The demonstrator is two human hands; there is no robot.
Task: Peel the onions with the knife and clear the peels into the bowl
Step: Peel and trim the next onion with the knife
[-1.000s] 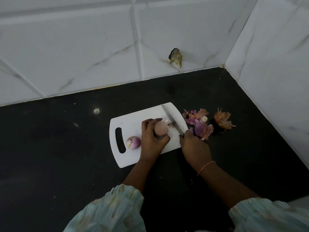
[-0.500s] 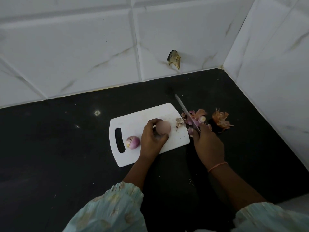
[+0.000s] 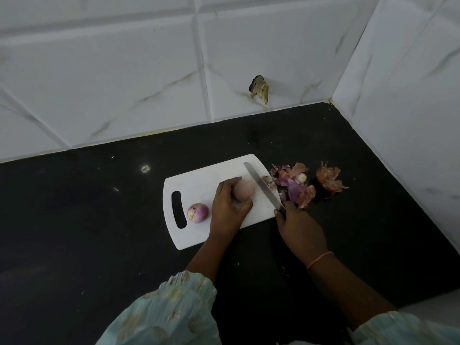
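A white cutting board [image 3: 199, 178] lies on the black counter. My left hand [image 3: 227, 211] grips a pale pink onion [image 3: 245, 190] on the board's right half. A peeled purple onion [image 3: 198, 212] sits alone near the board's handle slot. My right hand [image 3: 300, 231] grips the knife [image 3: 261, 186] by its handle, the blade lying across the board's right edge beside the held onion. A heap of purple and orange peels [image 3: 293, 184] lies on the counter just right of the board. No bowl is in view.
A separate clump of orange skin [image 3: 329, 180] lies further right. White marble-tiled walls [image 3: 398, 120] close the corner behind and to the right. A brownish scrap [image 3: 260, 89] sticks to the back wall.
My right hand swung the knife out over the peel heap, then brought the blade back onto the board's right edge. A small scrap went to the board's right edge. The left hand kept the onion.
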